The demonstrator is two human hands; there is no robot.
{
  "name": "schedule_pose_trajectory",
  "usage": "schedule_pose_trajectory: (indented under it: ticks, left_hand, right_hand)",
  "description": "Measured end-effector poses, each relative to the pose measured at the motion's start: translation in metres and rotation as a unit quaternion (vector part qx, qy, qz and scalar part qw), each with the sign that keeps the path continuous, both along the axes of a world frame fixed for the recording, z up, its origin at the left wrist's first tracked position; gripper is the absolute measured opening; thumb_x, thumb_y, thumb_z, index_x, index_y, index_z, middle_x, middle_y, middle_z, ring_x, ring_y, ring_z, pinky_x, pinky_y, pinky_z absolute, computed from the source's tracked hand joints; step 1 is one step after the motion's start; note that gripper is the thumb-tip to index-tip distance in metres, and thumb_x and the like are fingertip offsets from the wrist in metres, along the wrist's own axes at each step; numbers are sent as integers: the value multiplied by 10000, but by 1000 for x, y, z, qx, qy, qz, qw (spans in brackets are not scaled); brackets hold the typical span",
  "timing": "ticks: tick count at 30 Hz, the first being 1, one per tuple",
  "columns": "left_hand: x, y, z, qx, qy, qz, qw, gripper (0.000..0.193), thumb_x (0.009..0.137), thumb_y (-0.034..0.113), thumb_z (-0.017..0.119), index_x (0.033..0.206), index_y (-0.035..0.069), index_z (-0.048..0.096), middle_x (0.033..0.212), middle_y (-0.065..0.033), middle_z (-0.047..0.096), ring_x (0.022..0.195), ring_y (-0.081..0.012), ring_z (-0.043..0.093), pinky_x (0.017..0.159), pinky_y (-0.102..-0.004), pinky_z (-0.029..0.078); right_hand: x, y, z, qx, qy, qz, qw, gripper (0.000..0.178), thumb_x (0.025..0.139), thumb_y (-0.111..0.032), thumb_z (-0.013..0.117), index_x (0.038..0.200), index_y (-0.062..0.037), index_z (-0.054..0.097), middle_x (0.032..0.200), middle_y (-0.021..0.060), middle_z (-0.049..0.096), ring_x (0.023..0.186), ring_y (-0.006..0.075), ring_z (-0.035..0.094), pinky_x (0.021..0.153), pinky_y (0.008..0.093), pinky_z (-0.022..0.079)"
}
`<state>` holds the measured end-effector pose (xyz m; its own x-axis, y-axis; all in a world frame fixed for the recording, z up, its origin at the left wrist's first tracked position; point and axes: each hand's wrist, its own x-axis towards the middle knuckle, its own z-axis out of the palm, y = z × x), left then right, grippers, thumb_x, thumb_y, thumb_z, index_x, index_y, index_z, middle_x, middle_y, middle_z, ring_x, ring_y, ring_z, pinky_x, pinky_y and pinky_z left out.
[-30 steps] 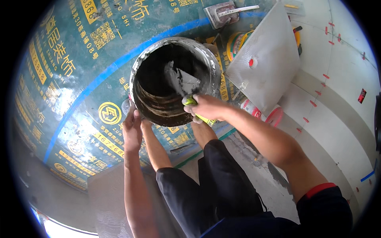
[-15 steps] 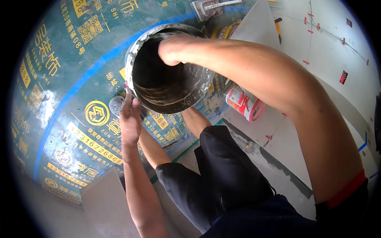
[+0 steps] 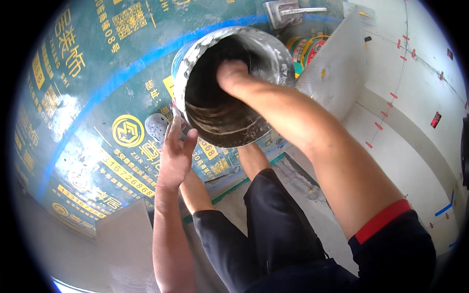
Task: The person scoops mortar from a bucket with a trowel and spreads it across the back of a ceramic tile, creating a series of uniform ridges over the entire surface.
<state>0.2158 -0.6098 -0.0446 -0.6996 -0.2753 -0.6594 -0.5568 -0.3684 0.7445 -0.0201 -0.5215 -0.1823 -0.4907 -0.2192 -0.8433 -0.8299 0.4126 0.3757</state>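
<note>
While the right hand (image 3: 232,74) is reached deep inside, the bucket (image 3: 225,120) is best kept steady at its rim by the left hand (image 3: 177,155), so that rocking is avoided. The bucket surrounds the right hand, whose fingers are hidden; whether anything is grasped cannot be told. From the left hand, fingers extended and unclenched, the bucket is found just ahead and rightward.
</note>
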Motion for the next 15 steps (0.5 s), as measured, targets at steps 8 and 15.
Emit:
schedule_pose_trajectory:
  ticks: [8, 15]
  left_hand:
    - [31, -13, -8, -39, -61, -11, 997, 519, 886, 262, 559, 1268, -64, 428, 1198, -246, 516, 1140, -327, 504, 904, -350, 418]
    - [11, -29, 4, -46, -52, -64, 996, 483, 868, 187, 558, 1254, -75, 434, 1152, -260, 532, 1082, -340, 543, 893, -349, 416]
  right_hand:
    - [23, -1, 155, -111, -89, -126, 982, 178, 752, -84, 556, 871, -10, 666, 935, 171, 658, 916, 299, 638, 735, 369, 520]
    - [-12, 15, 48, -29, -149, -297, 943, 142, 730, -99, 541, 746, -3, 644, 718, 150, 648, 650, 246, 640, 593, 363, 498]
